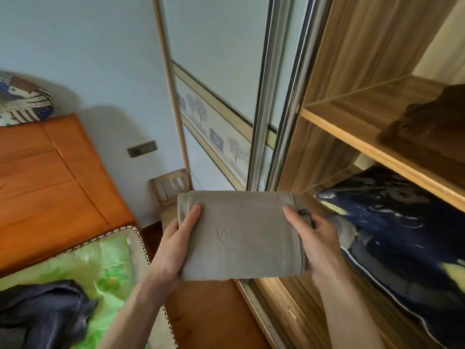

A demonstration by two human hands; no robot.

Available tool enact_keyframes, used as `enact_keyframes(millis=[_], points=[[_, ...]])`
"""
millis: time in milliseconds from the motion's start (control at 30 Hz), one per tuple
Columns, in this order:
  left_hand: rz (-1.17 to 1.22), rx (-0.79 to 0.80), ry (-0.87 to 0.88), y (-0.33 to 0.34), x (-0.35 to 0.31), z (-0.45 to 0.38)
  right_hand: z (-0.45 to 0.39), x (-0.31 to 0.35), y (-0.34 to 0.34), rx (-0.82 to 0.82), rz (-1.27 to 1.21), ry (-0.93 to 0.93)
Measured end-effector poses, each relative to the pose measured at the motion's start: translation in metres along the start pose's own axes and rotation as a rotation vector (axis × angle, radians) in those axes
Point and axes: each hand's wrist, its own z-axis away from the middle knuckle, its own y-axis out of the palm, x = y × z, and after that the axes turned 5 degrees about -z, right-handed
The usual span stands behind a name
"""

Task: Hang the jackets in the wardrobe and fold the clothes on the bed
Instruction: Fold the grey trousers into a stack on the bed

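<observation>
Two hands on one folded grey cloth [241, 235], held flat in the air in front of the open wardrobe [327, 102]. My left hand [176, 245] grips its left edge, thumb on top, fingers curled under. My right hand [318, 241] grips the right edge the same way, thumb on top near a small dark mark on the fabric. The cloth sits level between them, just beside the wardrobe's sliding door [226, 96] and over the wood floor.

Inside the wardrobe, a shelf [377, 149] carries a brown folded pile [427, 132]; below the shelf lies dark blue bedding [402, 222] with pale yellow patches. To my left is the bed [105, 268] with a green cover, and a dark garment [45, 313] lies crumpled on it, well apart from the cloth. Orange headboard [50, 177] behind it, with a patterned pillow [22, 99] on top. A small wooden piece, maybe a chair [171, 187], stands against the wall, blurred.
</observation>
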Motion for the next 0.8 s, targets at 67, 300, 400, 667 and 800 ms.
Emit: enact_keyframes(millis=[67, 300, 400, 667, 800], points=[[-0.019, 0.054, 0.003, 0.005, -0.013, -0.006, 0.006, 0.008, -0.004, -0.026, -0.024, -0.018], [-0.075, 0.171, 0.073, 0.039, -0.055, 0.007, 0.022, 0.045, -0.029, -0.064, -0.109, -0.081], [-0.092, 0.222, 0.073, 0.060, -0.069, 0.016, 0.028, 0.061, -0.049, -0.085, -0.122, -0.126], [-0.219, 0.402, 0.101, 0.104, -0.097, 0.011, 0.056, 0.079, -0.080, -0.183, -0.262, -0.110], [-0.275, 0.505, 0.111, 0.111, -0.129, -0.007, 0.060, 0.093, -0.073, -0.269, -0.338, -0.168]])
